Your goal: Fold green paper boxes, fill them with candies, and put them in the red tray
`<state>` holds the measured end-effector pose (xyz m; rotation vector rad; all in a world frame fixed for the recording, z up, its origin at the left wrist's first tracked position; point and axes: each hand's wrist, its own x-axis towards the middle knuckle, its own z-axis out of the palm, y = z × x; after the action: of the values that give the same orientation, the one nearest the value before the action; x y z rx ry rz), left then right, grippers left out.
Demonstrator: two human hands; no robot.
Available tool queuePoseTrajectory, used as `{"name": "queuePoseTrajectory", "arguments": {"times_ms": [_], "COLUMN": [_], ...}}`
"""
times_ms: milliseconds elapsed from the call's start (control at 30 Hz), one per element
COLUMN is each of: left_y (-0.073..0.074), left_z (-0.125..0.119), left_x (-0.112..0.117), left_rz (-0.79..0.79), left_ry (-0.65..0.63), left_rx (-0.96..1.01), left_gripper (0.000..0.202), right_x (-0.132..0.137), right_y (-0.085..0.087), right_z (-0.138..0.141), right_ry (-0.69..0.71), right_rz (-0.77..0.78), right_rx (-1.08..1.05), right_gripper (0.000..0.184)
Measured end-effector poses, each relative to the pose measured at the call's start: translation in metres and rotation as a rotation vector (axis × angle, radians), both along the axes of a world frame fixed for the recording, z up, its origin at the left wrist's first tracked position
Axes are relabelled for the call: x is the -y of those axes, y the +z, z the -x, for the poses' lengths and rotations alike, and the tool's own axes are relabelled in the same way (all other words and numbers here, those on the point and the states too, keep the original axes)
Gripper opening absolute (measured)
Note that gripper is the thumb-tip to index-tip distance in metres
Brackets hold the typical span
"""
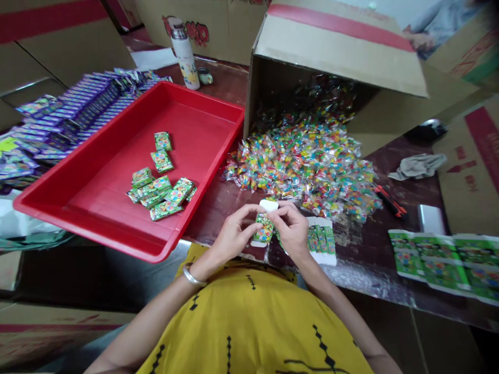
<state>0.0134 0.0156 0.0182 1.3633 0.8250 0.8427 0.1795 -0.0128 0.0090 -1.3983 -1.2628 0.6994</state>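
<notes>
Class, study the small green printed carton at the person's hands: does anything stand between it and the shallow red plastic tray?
Yes: the left hand, gripping the small green printed carton, and the raised right-hand wall of the shallow red plastic tray. No other obstacle is visible between them.

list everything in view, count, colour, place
tray: one, red, left
small boxes: several, green, in tray
held box: one, green, front centre
flat boxes: several, green, right
open carton: one, brown, back
packets: many, multicoloured, spilling from open carton
other cartons: several, brown, around
packs: many, purple, far left
flask: one, white, behind tray
cup: one, greenish, beside flask
tool: one, red, right
cloth: one, grey, right
item: one, white, right
table: one, brown, below
co-worker: one, grey clothing, top right
garment: one, yellow, worn
bracelet: one, silver, left wrist
left hand, right hand: one each, on held box
</notes>
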Motion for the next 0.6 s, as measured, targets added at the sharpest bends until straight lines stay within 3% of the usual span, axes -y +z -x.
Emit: {"name": "queuePoseTrajectory", "arguments": {"times_ms": [100, 200, 333, 467, 600], "left_y": [0.000, 0.001, 0.002, 0.005, 0.007], "left_z": [-0.002, -0.003, 0.000, 0.005, 0.006], "left_x": [0.000, 0.001, 0.002, 0.003, 0.003], "left_rz": [0.023, 0.100, 0.054, 0.028, -0.001], "left_ry": [0.091, 0.150, 0.113, 0.054, 0.008], "left_rx": [0.023, 0.053, 0.009, -0.020, -0.039], "left_gripper": [0.026, 0.036, 0.033, 0.035, 0.044], "right_x": [-0.002, -0.006, -0.012, -0.020, -0.028], "right_y": [0.004, 0.009, 0.017, 0.022, 0.025], "right_z": [0.002, 0.002, -0.004, -0.016, -0.023], "right_ry": [0.004, 0.062, 0.205, 0.228, 0.264], "right_rz": [-0.010, -0.024, 0.086, 0.267, 0.306], "right_rx": [-0.095, -0.230, -0.234, -0.202, -0.217], "right_gripper": [0.010, 0.018, 0.020, 0.021, 0.023]}}
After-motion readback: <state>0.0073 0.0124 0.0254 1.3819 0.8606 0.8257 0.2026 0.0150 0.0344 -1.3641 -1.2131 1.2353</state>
